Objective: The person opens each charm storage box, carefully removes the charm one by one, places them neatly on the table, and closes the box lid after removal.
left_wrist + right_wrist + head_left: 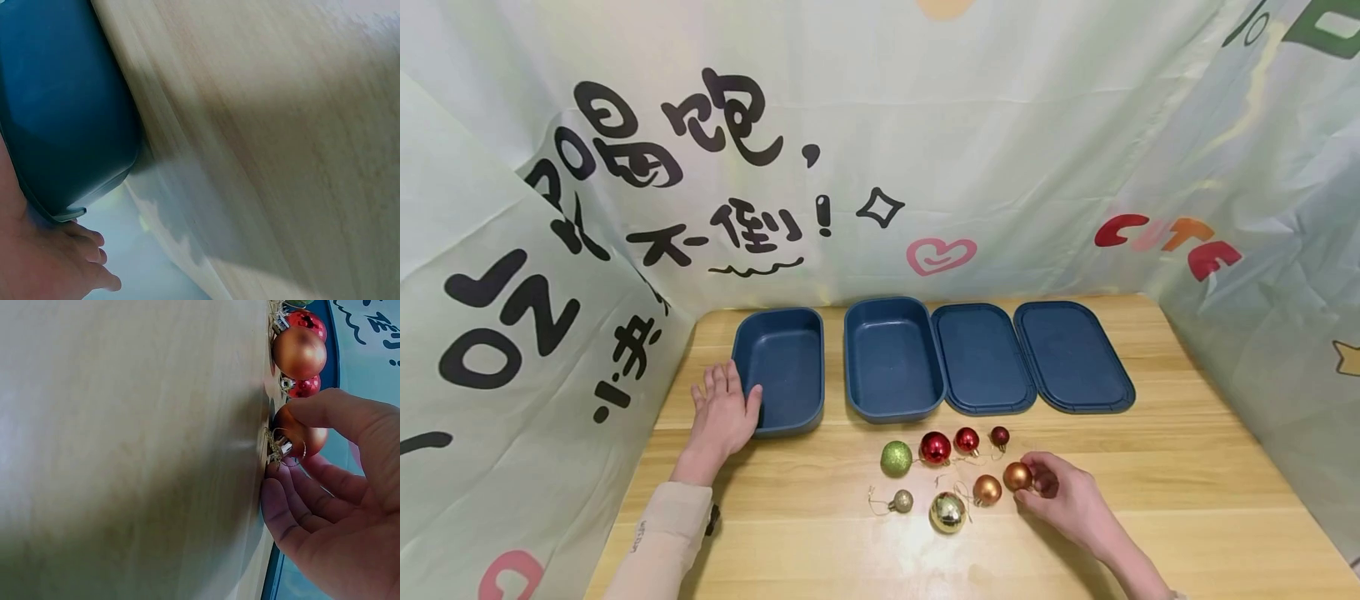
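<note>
My left hand [722, 414] rests with straight fingers on the left rim of the leftmost dark blue box [787, 367], thumb over its near corner. In the left wrist view the fingertips [109, 281] show past the rim of that box [69, 106]. My right hand [1062, 493] pinches a matte copper Christmas ball [1017, 477] between thumb and fingers, low at the table. In the right wrist view this copper ball [306, 434] has its metal cap and gold string facing the wrist. A second copper ball [987, 490] lies just left of it.
Near the right hand lie three red balls, the largest one [936, 447] leftmost, a glittery green ball [896, 458], a shiny gold ball [947, 512] and a small gold ball [902, 501]. Behind stand another blue box [895, 358] and two flat blue lids [985, 358]. Printed cloth [1000, 167] hangs around the table.
</note>
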The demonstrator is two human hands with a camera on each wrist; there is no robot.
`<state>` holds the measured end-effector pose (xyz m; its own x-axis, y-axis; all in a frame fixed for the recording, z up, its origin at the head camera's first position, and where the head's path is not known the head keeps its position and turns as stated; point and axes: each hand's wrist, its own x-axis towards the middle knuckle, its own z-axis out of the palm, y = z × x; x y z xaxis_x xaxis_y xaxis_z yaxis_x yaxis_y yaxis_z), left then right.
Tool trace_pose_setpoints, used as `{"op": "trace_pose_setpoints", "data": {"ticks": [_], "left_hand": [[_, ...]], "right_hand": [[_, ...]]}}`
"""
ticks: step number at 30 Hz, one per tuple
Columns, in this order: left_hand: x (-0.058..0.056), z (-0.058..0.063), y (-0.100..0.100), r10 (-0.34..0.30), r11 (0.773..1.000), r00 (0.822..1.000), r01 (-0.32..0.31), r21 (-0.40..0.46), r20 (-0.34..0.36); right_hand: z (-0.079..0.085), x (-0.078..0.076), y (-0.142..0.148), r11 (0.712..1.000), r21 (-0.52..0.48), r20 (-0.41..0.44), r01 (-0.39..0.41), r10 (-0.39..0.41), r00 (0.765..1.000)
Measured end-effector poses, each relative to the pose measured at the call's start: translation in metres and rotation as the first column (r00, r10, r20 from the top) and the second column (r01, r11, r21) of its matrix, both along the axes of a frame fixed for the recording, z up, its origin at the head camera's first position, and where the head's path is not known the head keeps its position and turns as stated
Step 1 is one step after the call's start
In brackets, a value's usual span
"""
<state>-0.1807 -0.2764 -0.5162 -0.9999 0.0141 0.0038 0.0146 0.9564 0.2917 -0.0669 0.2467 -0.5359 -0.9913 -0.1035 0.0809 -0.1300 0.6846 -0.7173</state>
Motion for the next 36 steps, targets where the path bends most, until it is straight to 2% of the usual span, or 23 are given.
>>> {"op": "trace_pose_setpoints", "data": {"ticks": [11, 20, 23, 25, 27, 28, 29, 31, 32, 33, 34, 35, 36], "left_hand": [[0.000, 0.002, 0.000, -0.005, 1.000, 1.000, 0.005, 0.002, 0.005], [0.001, 0.006, -0.006, -0.028, 0.997, 1.000, 0.028, 0.074, -0.007], [0.001, 0.009, -0.006, -0.026, 0.993, 0.999, 0.031, 0.111, -0.046], [0.000, 0.010, -0.003, -0.019, 0.990, 0.993, 0.035, 0.135, -0.118], [-0.002, 0.010, 0.003, -0.015, 0.987, 0.970, 0.053, 0.154, -0.241], [-0.004, 0.010, 0.008, -0.014, 0.985, 0.948, 0.068, 0.160, -0.317], [-0.005, 0.010, 0.012, -0.012, 0.983, 0.917, 0.084, 0.163, -0.399], [-0.010, 0.012, 0.024, -0.019, 0.979, 0.834, 0.128, 0.160, -0.551], [-0.012, 0.013, 0.030, -0.019, 0.977, 0.795, 0.144, 0.157, -0.607], [-0.014, 0.016, 0.036, -0.020, 0.975, 0.768, 0.157, 0.158, -0.641], [-0.016, 0.019, 0.043, -0.016, 0.971, 0.761, 0.167, 0.171, -0.649], [-0.017, 0.023, 0.049, -0.008, 0.964, 0.779, 0.173, 0.202, -0.627], [-0.018, 0.027, 0.055, -0.004, 0.956, 0.805, 0.177, 0.235, -0.593]], "right_hand": [[0.005, 0.002, 0.004, 1.000, -0.006, 0.004, -0.013, 0.013, 1.000], [0.026, -0.007, 0.019, 0.997, 0.015, -0.069, -0.072, 0.073, 0.995], [0.033, -0.016, 0.026, 0.998, 0.017, -0.102, -0.063, 0.065, 0.993], [0.036, -0.023, 0.031, 0.999, 0.026, -0.130, -0.042, 0.045, 0.991], [0.039, -0.032, 0.036, 0.999, 0.031, -0.152, -0.010, 0.015, 0.988], [0.040, -0.036, 0.038, 0.999, 0.042, -0.159, 0.009, -0.002, 0.987], [0.041, -0.041, 0.040, 0.998, 0.049, -0.163, 0.028, -0.019, 0.986], [0.043, -0.052, 0.044, 0.996, 0.058, -0.156, 0.061, -0.051, 0.986], [0.044, -0.058, 0.045, 0.995, 0.065, -0.153, 0.076, -0.065, 0.986], [0.044, -0.063, 0.046, 0.993, 0.073, -0.150, 0.088, -0.076, 0.986], [0.045, -0.069, 0.047, 0.992, 0.079, -0.146, 0.097, -0.084, 0.986], [0.045, -0.074, 0.048, 0.991, 0.083, -0.140, 0.103, -0.091, 0.986], [0.045, -0.080, 0.049, 0.990, 0.086, -0.134, 0.108, -0.096, 0.986]]}}
